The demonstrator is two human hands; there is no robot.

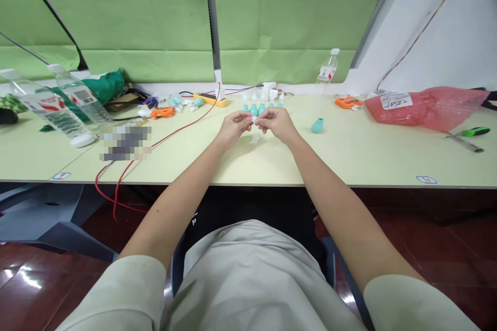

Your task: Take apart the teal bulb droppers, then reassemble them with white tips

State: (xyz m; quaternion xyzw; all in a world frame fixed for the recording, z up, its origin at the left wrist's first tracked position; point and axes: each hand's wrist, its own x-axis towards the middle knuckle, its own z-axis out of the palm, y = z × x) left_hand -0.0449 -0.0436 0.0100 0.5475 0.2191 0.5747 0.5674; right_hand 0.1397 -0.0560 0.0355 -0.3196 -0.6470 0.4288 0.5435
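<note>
My left hand (pixel 235 126) and my right hand (pixel 275 123) meet over the table, fingertips pinched on a small white piece (pixel 253 119) between them. Just behind the hands stands a row of several teal bulbs (pixel 253 109) with white tips, partly hidden by my fingers. Below the held piece, a small whitish translucent part (pixel 254 139) lies on the table. To the right of my right hand, a single teal bulb (pixel 317 125) without a white tip rests on the surface.
Water bottles (pixel 50 111) lean at the left, near a red cable (pixel 182 128). A yellow power strip (pixel 212 100) and orange tool (pixel 162 112) sit at the back. Rightward are orange scissors (pixel 348 102), a clear bottle (pixel 327 70), a red bag (pixel 423 108) and a green-handled tool (pixel 476 132).
</note>
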